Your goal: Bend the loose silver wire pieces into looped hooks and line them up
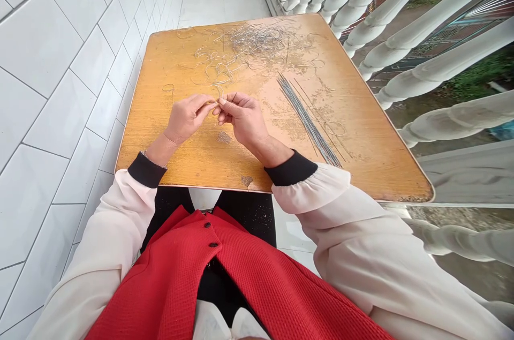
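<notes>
Above the near half of the wooden table [148, 131], both hands meet with their fingertips close together. My left hand [188, 115] is closed in a pinch on a thin piece of wire [219, 89]. Opposite it, my right hand [243, 115] pinches the same wire, which curves up beyond the fingers. Most of the held wire is hidden by the fingertips. Just past the hands lie several loose curled wires [223, 68]. A bundle of straight grey wires [307, 118] rests to the right of my right hand.
At the table's far side is a tangled heap of thin wire [259, 40]. A single wire loop [167, 88] lies at left. White tiled wall [52, 88] borders the left side, and a white balustrade [401, 56] runs along the right.
</notes>
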`<state>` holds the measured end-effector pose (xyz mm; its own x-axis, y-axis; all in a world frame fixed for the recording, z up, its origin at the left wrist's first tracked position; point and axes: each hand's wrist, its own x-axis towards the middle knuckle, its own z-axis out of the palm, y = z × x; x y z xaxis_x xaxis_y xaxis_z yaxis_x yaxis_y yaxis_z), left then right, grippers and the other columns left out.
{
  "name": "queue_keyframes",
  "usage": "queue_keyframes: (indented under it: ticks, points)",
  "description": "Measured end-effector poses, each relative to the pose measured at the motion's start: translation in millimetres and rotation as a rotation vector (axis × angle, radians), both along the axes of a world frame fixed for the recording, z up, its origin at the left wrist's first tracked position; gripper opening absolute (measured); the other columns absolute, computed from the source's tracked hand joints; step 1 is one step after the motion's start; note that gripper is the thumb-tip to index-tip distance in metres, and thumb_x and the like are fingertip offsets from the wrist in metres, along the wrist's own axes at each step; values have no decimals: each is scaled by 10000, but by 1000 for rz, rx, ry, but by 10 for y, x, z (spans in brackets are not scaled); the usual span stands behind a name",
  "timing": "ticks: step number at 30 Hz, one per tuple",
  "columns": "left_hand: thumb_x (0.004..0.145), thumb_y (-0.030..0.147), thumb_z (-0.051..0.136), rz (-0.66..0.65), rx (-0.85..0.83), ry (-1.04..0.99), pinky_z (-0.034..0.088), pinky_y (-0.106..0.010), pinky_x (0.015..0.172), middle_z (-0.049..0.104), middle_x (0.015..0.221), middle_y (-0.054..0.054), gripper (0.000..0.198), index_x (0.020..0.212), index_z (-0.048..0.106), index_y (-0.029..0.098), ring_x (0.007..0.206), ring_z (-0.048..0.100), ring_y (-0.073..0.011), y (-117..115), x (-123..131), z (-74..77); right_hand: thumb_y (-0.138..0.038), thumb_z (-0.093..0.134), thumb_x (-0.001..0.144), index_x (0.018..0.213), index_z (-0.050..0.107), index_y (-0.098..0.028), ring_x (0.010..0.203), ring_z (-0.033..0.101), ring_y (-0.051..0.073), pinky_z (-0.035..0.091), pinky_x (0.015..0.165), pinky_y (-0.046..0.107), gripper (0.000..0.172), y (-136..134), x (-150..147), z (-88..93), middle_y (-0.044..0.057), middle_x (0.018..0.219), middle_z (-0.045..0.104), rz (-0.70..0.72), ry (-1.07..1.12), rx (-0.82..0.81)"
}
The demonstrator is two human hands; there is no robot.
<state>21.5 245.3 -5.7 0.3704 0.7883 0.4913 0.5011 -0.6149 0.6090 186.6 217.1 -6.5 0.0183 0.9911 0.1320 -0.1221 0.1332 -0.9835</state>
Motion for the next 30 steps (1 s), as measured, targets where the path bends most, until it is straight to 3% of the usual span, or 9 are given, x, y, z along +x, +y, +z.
queue_keyframes:
  ticks: [4,12,16,21,24,27,30]
  points:
    - [987,309,586,-20,27,-2,511,-256,808,754,893,-26,164,956,735,250,816,680,-131,-6,8,-16,-475,768,893,749,577,-212,533,572,76,514,538,210,356,2,-6,-8,-2,730,695,-8,-19,13]
    - [983,326,557,62,78,84,486,-254,731,702,813,-22,205,823,641,230,747,657,-126,-25,68,-37,-434,772,900,727,567,-208,523,566,77,522,543,218,351,6,-35,-17,-10,694,672,-3,-25,24]
    - [958,327,593,124,205,86,465,-255,685,666,736,-8,223,764,583,219,686,640,-120,37,112,-146,-412,782,894,721,559,-204,509,562,77,520,540,213,351,8,-52,-53,-31,630,622,-26,-11,54]
    - [1013,395,534,68,353,41,470,-250,642,675,716,-16,307,792,616,198,660,650,-115,105,85,-266,-360,793,892,713,569,-192,508,555,63,502,530,190,333,24,-29,-45,-32,626,615,-20,17,53]
    - [1002,480,571,5,288,-19,507,-225,668,744,844,-21,303,1044,698,208,685,666,-99,80,47,-215,-352,788,898,716,578,-192,489,539,57,489,508,179,320,36,14,-1,-33,619,631,-16,13,20]
    - [959,521,641,16,148,-165,527,-198,666,771,962,-16,436,1304,632,255,679,664,-77,68,24,-131,-302,784,902,710,599,-182,471,531,56,463,477,174,292,39,46,40,-24,604,644,2,-12,-21]
    - [990,476,609,38,-19,-305,514,-171,600,760,888,3,352,1250,653,243,624,656,-59,103,24,-82,-257,793,889,699,620,-166,454,500,48,419,445,170,272,39,51,55,-10,609,658,10,-48,-42]
